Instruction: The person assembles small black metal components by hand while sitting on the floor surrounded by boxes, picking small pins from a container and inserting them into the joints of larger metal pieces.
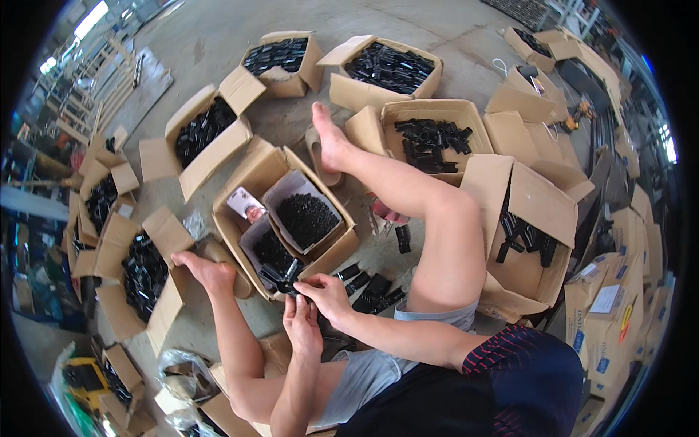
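Observation:
My left hand (301, 326) and my right hand (329, 297) meet in front of me, both closed on a black plastic part (280, 277) with short projecting arms. Fingertips hide its near end, so its exact kind is unclear. The part is held over the near edge of an open cardboard box (342, 246). Inside that box, two smaller cartons hold many tiny black pieces (309, 218), and a printed card (246, 205) leans in the corner. Several larger black parts (376, 290) lie on the floor just right of my hands.
Open cartons of black parts surround me, including a box (393, 98) ahead, a box (191, 169) at the left and a box (520, 291) at the right. My bare legs (448, 226) straddle the middle box. Beige slippers (320, 156) and plastic bags (182, 371) lie around.

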A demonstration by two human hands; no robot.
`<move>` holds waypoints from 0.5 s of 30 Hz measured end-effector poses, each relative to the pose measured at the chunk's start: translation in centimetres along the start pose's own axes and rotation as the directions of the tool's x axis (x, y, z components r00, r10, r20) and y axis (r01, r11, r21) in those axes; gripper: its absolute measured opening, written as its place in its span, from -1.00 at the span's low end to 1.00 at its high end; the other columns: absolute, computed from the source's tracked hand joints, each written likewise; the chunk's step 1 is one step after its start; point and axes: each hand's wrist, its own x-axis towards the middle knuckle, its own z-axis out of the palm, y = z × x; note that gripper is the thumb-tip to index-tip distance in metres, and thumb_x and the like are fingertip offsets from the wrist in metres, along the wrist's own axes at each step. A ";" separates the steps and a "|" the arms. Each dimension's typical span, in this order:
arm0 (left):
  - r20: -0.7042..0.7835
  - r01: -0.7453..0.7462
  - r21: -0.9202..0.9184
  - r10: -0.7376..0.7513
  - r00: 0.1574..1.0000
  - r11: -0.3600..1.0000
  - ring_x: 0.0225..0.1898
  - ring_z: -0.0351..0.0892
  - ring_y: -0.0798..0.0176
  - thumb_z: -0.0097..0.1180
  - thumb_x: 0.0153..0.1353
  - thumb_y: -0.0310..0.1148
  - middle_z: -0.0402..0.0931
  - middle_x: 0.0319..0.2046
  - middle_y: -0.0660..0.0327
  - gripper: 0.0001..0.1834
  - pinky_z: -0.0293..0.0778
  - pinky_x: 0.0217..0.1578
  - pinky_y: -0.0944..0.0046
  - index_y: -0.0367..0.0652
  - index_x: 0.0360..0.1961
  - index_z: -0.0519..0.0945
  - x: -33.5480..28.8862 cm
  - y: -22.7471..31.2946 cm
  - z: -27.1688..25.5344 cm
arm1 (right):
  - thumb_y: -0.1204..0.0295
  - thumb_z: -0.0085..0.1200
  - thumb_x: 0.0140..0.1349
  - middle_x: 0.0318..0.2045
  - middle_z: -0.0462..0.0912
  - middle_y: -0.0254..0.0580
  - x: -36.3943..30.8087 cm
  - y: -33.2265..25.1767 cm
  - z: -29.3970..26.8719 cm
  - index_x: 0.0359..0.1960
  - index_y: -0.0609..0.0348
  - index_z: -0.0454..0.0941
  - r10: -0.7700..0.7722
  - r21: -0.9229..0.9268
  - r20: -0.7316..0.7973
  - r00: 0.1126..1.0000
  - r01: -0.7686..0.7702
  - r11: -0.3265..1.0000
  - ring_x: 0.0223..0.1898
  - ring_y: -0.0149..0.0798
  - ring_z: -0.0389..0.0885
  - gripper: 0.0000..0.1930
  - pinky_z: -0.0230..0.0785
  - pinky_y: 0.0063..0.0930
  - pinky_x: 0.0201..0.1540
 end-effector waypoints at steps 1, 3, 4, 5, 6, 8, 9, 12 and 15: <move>0.023 0.027 0.013 -0.028 0.999 1.000 0.02 0.61 0.38 -0.02 0.51 -0.44 0.59 0.06 0.27 -0.71 0.58 0.05 0.37 -0.14 0.20 0.50 0.0 -0.9 0.8 | 0.42 0.30 0.27 -0.22 0.73 -0.16 0.0 0.1 -1.0 -0.13 0.35 0.68 -0.030 0.036 -0.050 0.998 0.032 0.999 -0.18 -0.40 0.65 -0.75 0.47 -0.54 -0.10; 0.026 0.088 0.029 -0.089 0.996 0.996 0.03 0.62 0.36 -0.02 0.51 -0.43 0.58 0.06 0.23 -0.71 0.58 0.04 0.36 -0.14 0.20 0.49 0.2 -2.5 2.6 | 0.42 0.30 0.26 -0.18 0.72 -0.15 0.3 0.3 -2.6 -0.07 0.34 0.65 -0.111 0.075 -0.157 0.981 0.124 0.989 -0.15 -0.39 0.65 -0.72 0.47 -0.53 -0.10; 0.004 0.092 0.038 -0.092 0.996 0.995 0.01 0.63 0.36 -0.02 0.51 -0.43 0.58 0.06 0.23 -0.72 0.59 0.03 0.35 -0.13 0.19 0.49 -0.1 -2.7 3.2 | 0.43 0.31 0.26 -0.21 0.73 -0.15 0.0 -0.3 -3.3 -0.10 0.35 0.67 -0.048 0.095 -0.116 0.992 0.059 0.994 -0.16 -0.39 0.66 -0.74 0.48 -0.53 -0.11; 0.015 0.084 0.030 -0.085 0.996 0.996 -0.01 0.63 0.36 -0.01 0.51 -0.43 0.58 0.05 0.24 -0.72 0.59 0.01 0.35 -0.13 0.19 0.49 0.0 -3.0 3.4 | 0.42 0.32 0.25 -0.25 0.73 -0.16 0.1 -0.5 -3.8 -0.11 0.34 0.68 -0.034 0.106 -0.101 0.994 0.045 0.993 -0.20 -0.39 0.66 -0.75 0.49 -0.53 -0.14; 0.026 0.077 0.021 -0.078 0.997 0.997 -0.03 0.63 0.37 -0.01 0.51 -0.43 0.58 0.03 0.24 -0.72 0.60 0.00 0.35 -0.13 0.19 0.49 0.3 -3.2 3.7 | 0.42 0.34 0.24 -0.29 0.73 -0.18 0.4 -0.8 -4.2 -0.13 0.33 0.69 -0.022 0.117 -0.086 0.996 0.032 0.993 -0.23 -0.40 0.67 -0.75 0.49 -0.53 -0.16; 0.006 0.048 0.059 -0.049 0.999 0.997 -0.05 0.62 0.38 0.00 0.51 -0.42 0.58 0.01 0.25 -0.73 0.60 -0.02 0.35 -0.14 0.18 0.49 0.3 -3.3 5.1 | 0.39 0.37 0.21 -0.36 0.73 -0.20 0.6 -2.5 -4.8 -0.27 0.30 0.71 0.045 0.168 -0.099 0.994 -0.028 0.985 -0.31 -0.42 0.65 -0.79 0.48 -0.51 -0.25; -0.001 0.035 0.077 -0.035 0.999 0.996 -0.06 0.62 0.38 0.00 0.50 -0.42 0.58 0.00 0.25 -0.73 0.60 -0.03 0.35 -0.14 0.18 0.49 0.4 -3.4 5.9 | 0.37 0.39 0.19 -0.39 0.73 -0.21 0.8 -3.3 -5.2 -0.34 0.28 0.72 0.078 0.193 -0.106 0.991 -0.056 0.980 -0.34 -0.43 0.64 -0.80 0.48 -0.50 -0.29; 0.040 -0.026 0.138 0.021 0.999 0.990 -0.06 0.62 0.38 0.01 0.50 -0.43 0.58 -0.01 0.25 -0.74 0.61 -0.03 0.35 -0.16 0.15 0.50 1.3 -3.4 8.2 | 0.35 0.43 0.16 -0.45 0.71 -0.25 2.7 -3.6 -6.8 -0.44 0.25 0.68 -0.036 0.150 -0.123 0.992 0.054 0.987 -0.43 -0.47 0.59 -0.78 0.43 -0.49 -0.39; 0.043 -0.055 0.215 0.047 0.998 0.975 -0.05 0.62 0.38 0.01 0.49 -0.44 0.58 -0.02 0.25 -0.76 0.61 -0.03 0.34 -0.19 0.13 0.50 2.5 -1.2 13.0 | 0.28 0.31 0.32 -0.39 0.68 -0.28 2.4 -6.8 -6.4 -0.32 0.22 0.63 -0.176 0.293 -0.169 0.970 0.220 0.931 -0.32 -0.51 0.56 -0.76 0.41 -0.54 -0.25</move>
